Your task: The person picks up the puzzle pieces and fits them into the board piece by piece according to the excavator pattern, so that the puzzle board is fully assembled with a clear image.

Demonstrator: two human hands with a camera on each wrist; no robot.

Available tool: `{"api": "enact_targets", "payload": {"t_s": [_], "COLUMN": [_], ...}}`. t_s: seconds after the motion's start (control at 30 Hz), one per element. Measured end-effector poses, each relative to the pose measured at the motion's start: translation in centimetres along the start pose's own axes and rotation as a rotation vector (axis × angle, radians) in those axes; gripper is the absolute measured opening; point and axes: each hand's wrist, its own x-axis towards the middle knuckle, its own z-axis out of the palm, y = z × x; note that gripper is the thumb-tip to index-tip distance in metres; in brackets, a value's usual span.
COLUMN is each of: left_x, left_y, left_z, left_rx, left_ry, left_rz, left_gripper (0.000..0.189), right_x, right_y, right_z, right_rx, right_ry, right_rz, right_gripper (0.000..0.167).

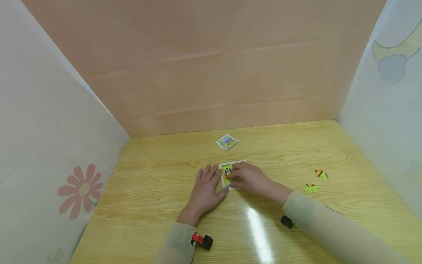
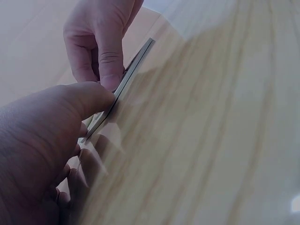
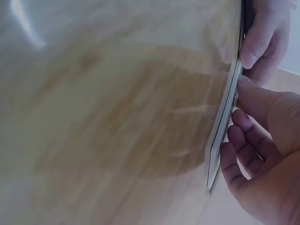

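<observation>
So the biggest thing around the puzzle board (image 1: 230,162) is the pinkish-tan backdrop (image 1: 204,66) rising well beyond it, then the wood-grain table (image 1: 158,165) it lies on. Next up, the hands, both right at the board. The left hand (image 1: 207,190) lies along the board's left side, fingers a little apart and pretty much straight, with the thumb at the board's near left corner; the left wrist view has that thumb against the board's edge. The right hand (image 1: 252,178) comes in over the board's right part, fingers bent, fingertips and thumb down at the board, covering a good chunk of it. Honestly can't tell if they're clamped on a piece or just pressing. The board itself is flat between the two hands, pale rim, green and blue picture peeking out left of the right fingertips. Just beyond the board there's a picture card (image 1: 227,141), set at an angle, and the smallest stuff is the loose green-and-brown puzzle pieces (image 1: 311,189) well off to its right.
</observation>
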Motion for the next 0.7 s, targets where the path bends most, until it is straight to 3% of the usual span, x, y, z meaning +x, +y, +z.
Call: {"api": "enact_targets", "payload": {"t_s": [0.7], "left_x": [-0.01], "left_y": [0.05], "left_z": [-0.11], "left_rx": [-0.021], "left_ry": [-0.004], "left_rz": [0.005], "left_gripper": [0.07], "right_x": [-0.07], "right_y": [0.21], "right_z": [-0.35], "right_rx": [-0.03], "right_ry": [0.013], "right_rz": [-0.079], "right_gripper": [0.026]}}
